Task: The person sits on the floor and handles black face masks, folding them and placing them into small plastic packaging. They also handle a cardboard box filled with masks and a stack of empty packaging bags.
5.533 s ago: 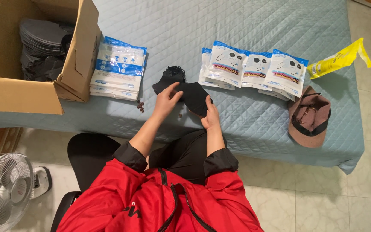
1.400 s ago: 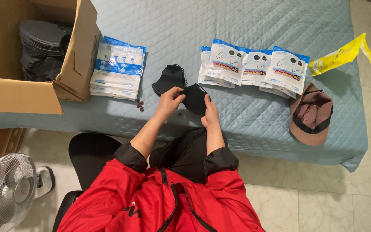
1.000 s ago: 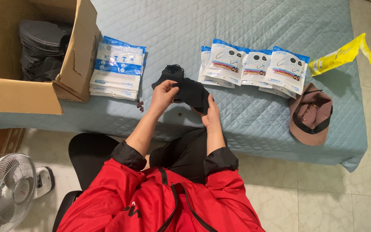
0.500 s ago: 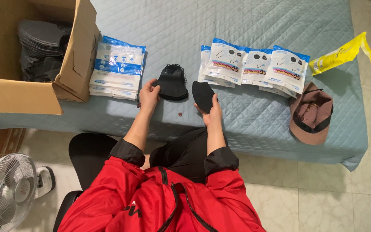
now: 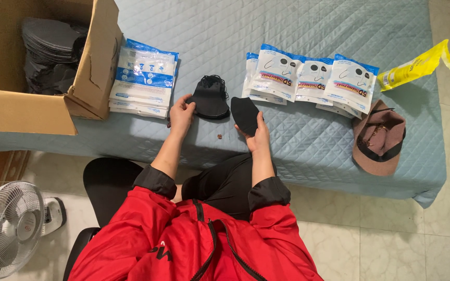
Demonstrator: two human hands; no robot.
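The hands are parting: the left hand (image 5: pixel 182 112) is now touching the pile of black masks (image 5: pixel 209 98) at centre frame, while the right hand (image 5: pixel 258 136) is holding up a single black mask (image 5: pixel 245 113), pulled clear to the pile's right.

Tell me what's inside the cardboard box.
The box holds stacks of black masks. Its near wall and flap hide the bottom, so what lies under them cannot be seen.

A cardboard box (image 5: pixel 42 106), brown cap (image 5: pixel 378 136), yellow packet (image 5: pixel 416 65) and white fan (image 5: pixel 7 229) sit around.
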